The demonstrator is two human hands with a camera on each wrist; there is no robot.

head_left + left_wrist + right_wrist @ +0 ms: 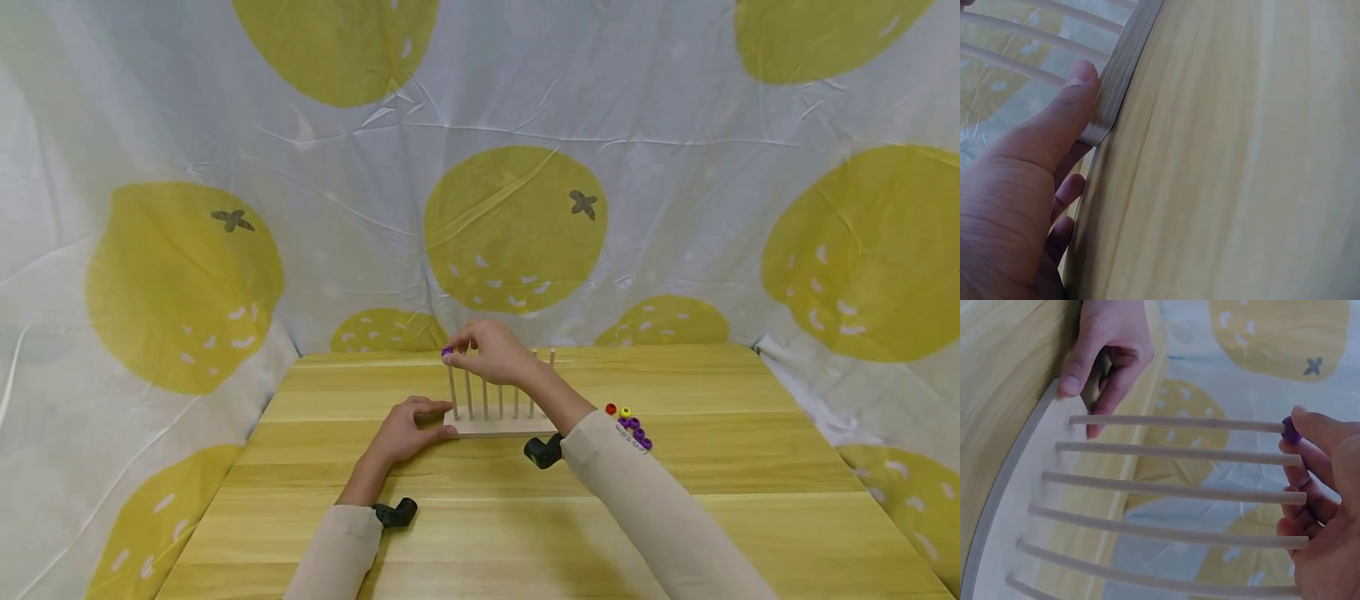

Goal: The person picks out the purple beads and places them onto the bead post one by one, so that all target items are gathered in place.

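A pale wooden peg board (pixel 495 428) stands on the table, with a row of several thin upright pegs (pixel 1179 454). My right hand (pixel 495 354) pinches a purple bead (pixel 1290 430) between thumb and index finger. That bead sits at the top tip of the leftmost peg (pixel 453 392); the right wrist view shows the peg's end meeting it. At the base's left end, my left hand (pixel 403 431) grips the wood, thumb at the front edge and fingers behind. In the left wrist view the thumb (pixel 1082 75) presses against the base (pixel 1125 62).
Right of the board lie a red bead (pixel 611 409), a yellow bead (pixel 626 412) and several purple beads (pixel 637 433), close to the right sleeve (pixel 637 483). A lemon-print cloth (pixel 360 208) hangs behind the wooden table (pixel 465 533).
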